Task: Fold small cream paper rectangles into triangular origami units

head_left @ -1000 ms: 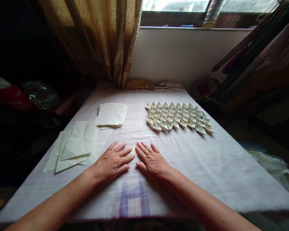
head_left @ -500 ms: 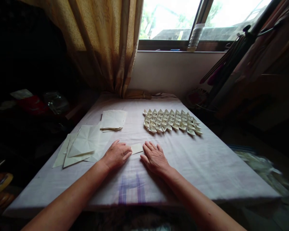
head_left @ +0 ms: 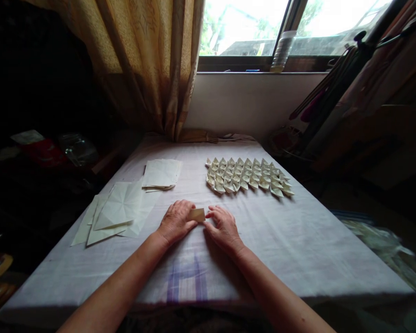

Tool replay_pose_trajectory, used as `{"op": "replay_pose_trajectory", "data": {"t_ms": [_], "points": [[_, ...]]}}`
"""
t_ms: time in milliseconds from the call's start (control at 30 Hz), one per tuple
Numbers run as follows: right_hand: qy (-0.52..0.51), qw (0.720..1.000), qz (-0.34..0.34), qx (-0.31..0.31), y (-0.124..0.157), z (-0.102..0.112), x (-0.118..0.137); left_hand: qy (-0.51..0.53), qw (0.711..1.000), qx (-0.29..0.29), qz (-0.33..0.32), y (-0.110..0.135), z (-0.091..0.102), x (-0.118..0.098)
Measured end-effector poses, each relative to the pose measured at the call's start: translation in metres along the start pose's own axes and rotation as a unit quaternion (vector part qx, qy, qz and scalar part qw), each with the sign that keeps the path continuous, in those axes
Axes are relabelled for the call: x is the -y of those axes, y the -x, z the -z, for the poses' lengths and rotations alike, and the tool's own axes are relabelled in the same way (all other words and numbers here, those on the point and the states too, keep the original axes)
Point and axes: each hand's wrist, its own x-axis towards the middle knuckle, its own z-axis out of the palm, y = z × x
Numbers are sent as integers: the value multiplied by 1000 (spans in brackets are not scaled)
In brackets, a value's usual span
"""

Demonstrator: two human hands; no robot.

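A small folded piece of paper lies between my two hands near the middle of the table, its visible face shadowed and brownish. My left hand grips its left end, thumb in front and fingers behind, hiding that part. At the right end is my right hand, with its thumb and curved fingers apart beside the paper's edge. Whether its fingertips touch the edge I cannot tell.
Creased, partly unfolded paper sheets lie at the left, below a stack of pale square paper. Several rows of pointed folded paper pieces stand at the right. A white cloth covers the table; a curtain hangs behind.
The paper has turned from a pale face to a shadowed one. My left hand has moved slightly right and closed around it; my right hand has gone from lying flat to curved fingers.
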Motion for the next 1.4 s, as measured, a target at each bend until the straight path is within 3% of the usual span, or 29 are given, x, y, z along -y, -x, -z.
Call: {"op": "replay_pose_trajectory", "data": {"t_ms": [133,333,433,600,800,967,1200,1400], "points": [[21,999,24,-19,-6,0,-2,-12,998,-22,-60,-10,-2,-2],[119,982,136,-53,-25,12,-3,-52,990,-62,-118,-26,-1,8],[143,975,169,-32,-29,13,-8,-60,987,-64,-134,-24,-6,15],[148,976,162,5,-25,12,-14,-44,987,-50,-149,-12,-18,24],[137,977,162,13,-29,16,-12,26,985,-27,-169,-3,-13,26],[93,977,182,61,-31,14,-10,83,985,-35,-146,2,-11,22],[-12,990,139,24,-30,5,-13,130,989,-61,-41,0,-12,13],[-38,994,94,27,-32,4,-11,116,993,-27,26,-3,-16,12]]}}
